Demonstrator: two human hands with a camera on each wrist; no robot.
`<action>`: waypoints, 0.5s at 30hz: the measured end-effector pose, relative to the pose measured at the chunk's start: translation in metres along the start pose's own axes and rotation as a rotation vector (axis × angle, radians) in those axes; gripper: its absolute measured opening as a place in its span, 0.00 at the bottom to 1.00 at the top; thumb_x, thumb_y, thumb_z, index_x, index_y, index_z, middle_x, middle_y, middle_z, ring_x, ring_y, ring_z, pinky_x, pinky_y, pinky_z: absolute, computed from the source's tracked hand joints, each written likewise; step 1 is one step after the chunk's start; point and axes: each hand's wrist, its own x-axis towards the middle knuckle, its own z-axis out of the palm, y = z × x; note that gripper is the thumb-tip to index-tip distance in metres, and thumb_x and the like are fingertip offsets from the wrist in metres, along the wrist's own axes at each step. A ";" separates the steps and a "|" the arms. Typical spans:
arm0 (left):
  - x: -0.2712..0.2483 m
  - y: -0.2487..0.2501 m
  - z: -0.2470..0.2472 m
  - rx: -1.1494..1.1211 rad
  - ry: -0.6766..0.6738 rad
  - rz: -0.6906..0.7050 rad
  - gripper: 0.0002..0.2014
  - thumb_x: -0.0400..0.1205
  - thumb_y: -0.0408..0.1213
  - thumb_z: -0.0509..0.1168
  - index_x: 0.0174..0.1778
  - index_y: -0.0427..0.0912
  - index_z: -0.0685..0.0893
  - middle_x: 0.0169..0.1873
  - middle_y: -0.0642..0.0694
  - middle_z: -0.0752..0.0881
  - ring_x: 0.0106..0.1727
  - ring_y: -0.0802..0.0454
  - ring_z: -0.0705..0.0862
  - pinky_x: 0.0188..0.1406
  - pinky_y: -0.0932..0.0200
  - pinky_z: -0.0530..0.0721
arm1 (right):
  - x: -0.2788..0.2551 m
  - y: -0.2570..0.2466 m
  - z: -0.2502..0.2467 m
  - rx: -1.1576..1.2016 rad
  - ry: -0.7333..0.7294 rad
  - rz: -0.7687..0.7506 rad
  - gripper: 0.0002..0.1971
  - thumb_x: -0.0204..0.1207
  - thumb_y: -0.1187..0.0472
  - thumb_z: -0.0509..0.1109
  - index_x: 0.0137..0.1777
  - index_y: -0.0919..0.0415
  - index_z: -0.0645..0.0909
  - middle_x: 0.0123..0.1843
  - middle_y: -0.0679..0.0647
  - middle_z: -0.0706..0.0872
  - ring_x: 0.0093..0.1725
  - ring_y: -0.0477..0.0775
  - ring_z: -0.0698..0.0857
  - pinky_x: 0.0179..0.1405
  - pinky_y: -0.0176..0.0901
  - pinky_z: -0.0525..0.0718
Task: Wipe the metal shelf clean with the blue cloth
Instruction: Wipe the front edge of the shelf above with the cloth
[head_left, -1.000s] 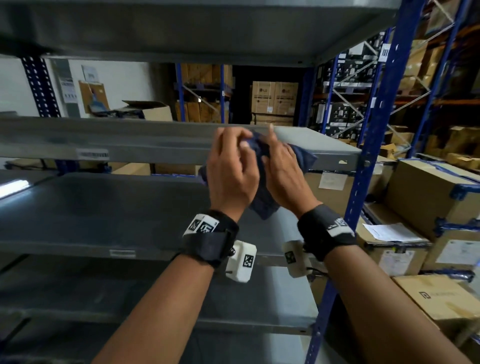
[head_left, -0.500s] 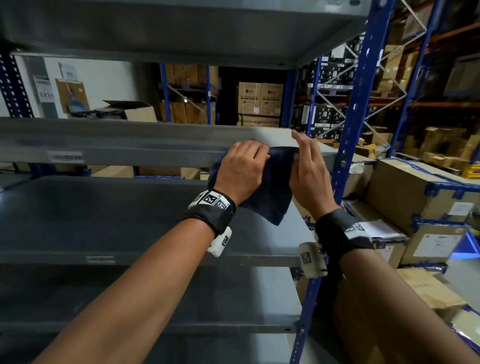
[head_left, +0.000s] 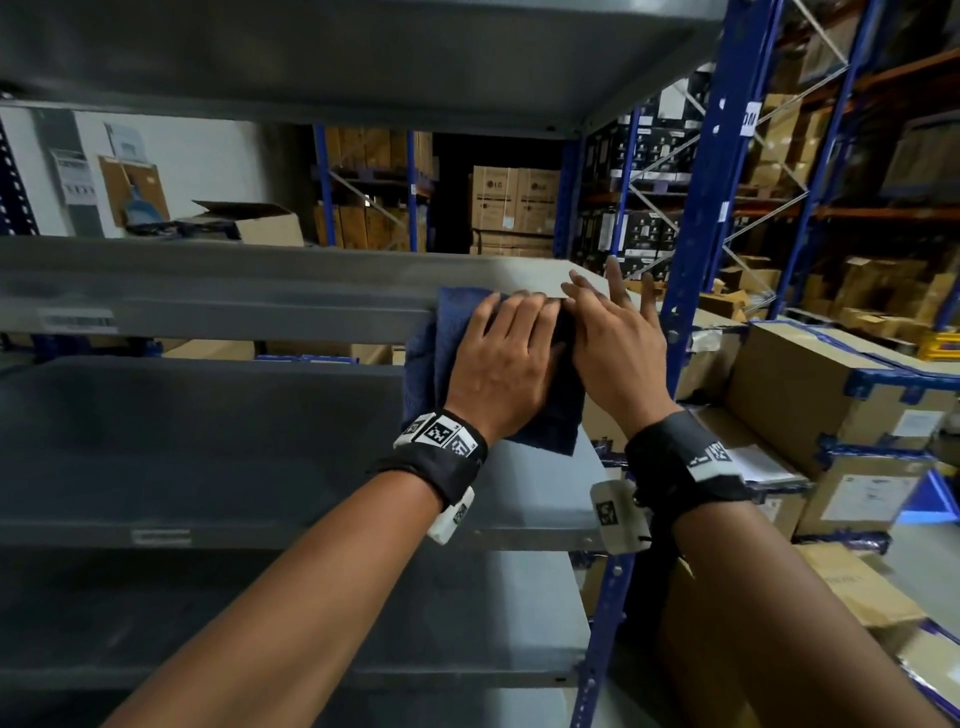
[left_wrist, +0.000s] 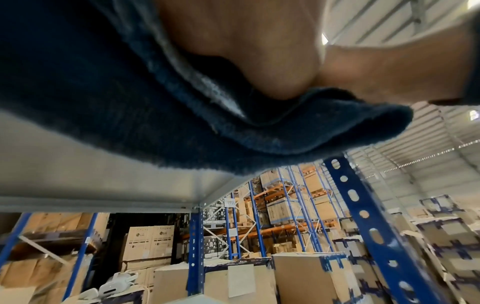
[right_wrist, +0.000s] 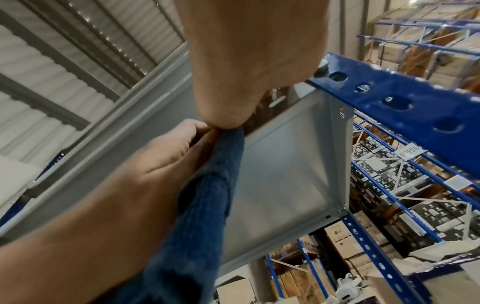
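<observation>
The grey metal shelf (head_left: 260, 280) runs across at chest height. A dark blue cloth (head_left: 431, 364) hangs over its front lip near the right end. My left hand (head_left: 511, 353) lies on the cloth, its fingers bent over the shelf's top edge, and holds the cloth against the lip. Just to the right, my right hand (head_left: 613, 332) has straight, spread fingers and touches the cloth's right side and the shelf corner. The left wrist view shows the cloth (left_wrist: 130, 102) folded under my palm. In the right wrist view the cloth (right_wrist: 207, 195) sits between my left hand (right_wrist: 145, 174) and the shelf's underside.
A blue perforated upright (head_left: 696, 234) stands right beside my right hand. Another grey shelf (head_left: 363, 62) hangs above and a lower one (head_left: 208, 441) below. Taped cardboard boxes (head_left: 831, 395) are stacked to the right. More racks with boxes fill the background.
Both hands carried the cloth from the air in front of the shelf onto its front lip. My left hand now covers it there and my right hand's fingers have spread straight.
</observation>
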 end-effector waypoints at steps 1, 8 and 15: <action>0.002 0.000 0.003 0.025 0.002 0.005 0.21 0.93 0.46 0.49 0.75 0.40 0.77 0.70 0.42 0.80 0.71 0.42 0.77 0.78 0.43 0.67 | 0.000 0.001 0.000 0.017 0.021 0.015 0.22 0.88 0.57 0.55 0.80 0.55 0.71 0.84 0.49 0.71 0.89 0.51 0.51 0.87 0.64 0.48; 0.011 0.000 0.012 0.094 0.057 0.000 0.20 0.93 0.48 0.48 0.69 0.44 0.81 0.65 0.43 0.84 0.63 0.42 0.81 0.65 0.43 0.74 | -0.041 0.009 0.022 0.014 0.222 -0.005 0.27 0.88 0.61 0.60 0.84 0.68 0.63 0.88 0.61 0.59 0.89 0.59 0.54 0.85 0.63 0.59; -0.006 -0.043 0.003 0.189 0.085 -0.078 0.18 0.91 0.48 0.52 0.58 0.41 0.84 0.52 0.41 0.85 0.51 0.39 0.82 0.55 0.42 0.75 | -0.041 0.004 0.025 -0.035 0.211 0.026 0.30 0.88 0.50 0.56 0.84 0.67 0.64 0.86 0.61 0.64 0.88 0.61 0.56 0.86 0.62 0.55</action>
